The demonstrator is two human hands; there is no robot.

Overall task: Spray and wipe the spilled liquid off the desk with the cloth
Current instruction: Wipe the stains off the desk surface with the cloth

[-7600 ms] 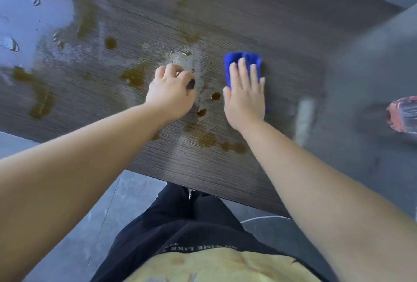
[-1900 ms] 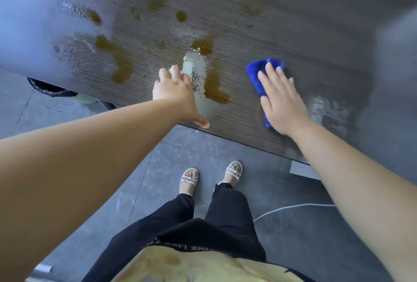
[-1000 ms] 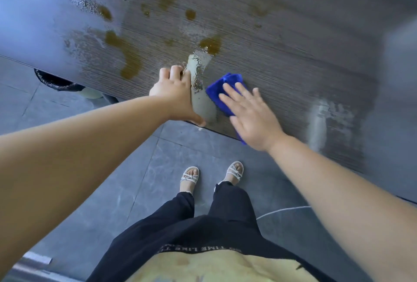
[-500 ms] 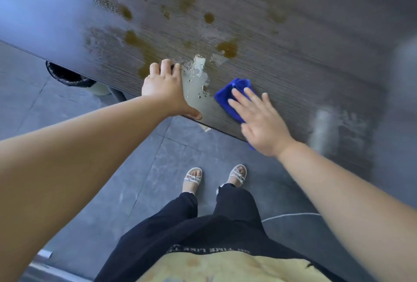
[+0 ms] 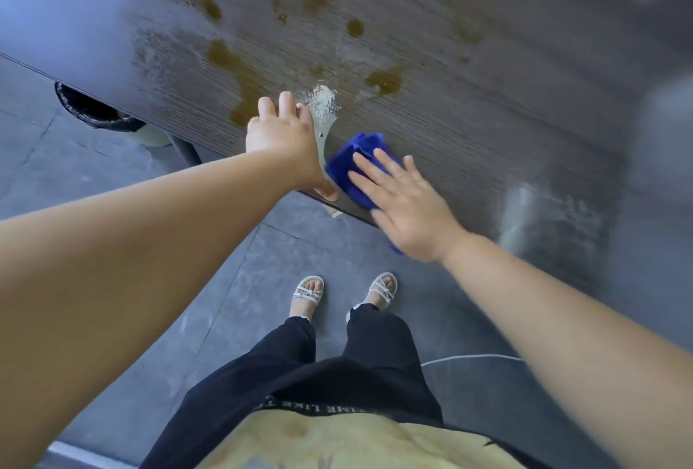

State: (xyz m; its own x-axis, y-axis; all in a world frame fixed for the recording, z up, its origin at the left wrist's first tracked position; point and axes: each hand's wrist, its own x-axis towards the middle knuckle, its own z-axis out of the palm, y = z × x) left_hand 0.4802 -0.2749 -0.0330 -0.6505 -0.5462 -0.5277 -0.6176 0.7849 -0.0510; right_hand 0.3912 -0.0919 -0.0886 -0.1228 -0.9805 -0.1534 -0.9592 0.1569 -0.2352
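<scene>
The right hand (image 5: 405, 206) lies flat, fingers straight and spread, pressing the blue cloth (image 5: 358, 147) onto the desk (image 5: 506, 104) at its near edge. It grips nothing; the palm bears down on the folded fabric, part of which hangs past the edge below the wrist. The left hand (image 5: 281, 138) rests just to the left, relaxed and holding nothing, its fingers on the wet wood and its thumb at the near edge, seemingly as a brace. This looks like the wiping step, partway through. A pale foamy patch (image 5: 322, 102) lies just beyond the left fingers, and the brown spilled liquid (image 5: 384, 80) sits in blots and streaks farther off and to the left. The next move probably calls for pushing the cloth away and leftward through those blots, pressing firmly. No spray bottle is in view. A dark bin (image 5: 93, 112) stands under the desk at far left.
</scene>
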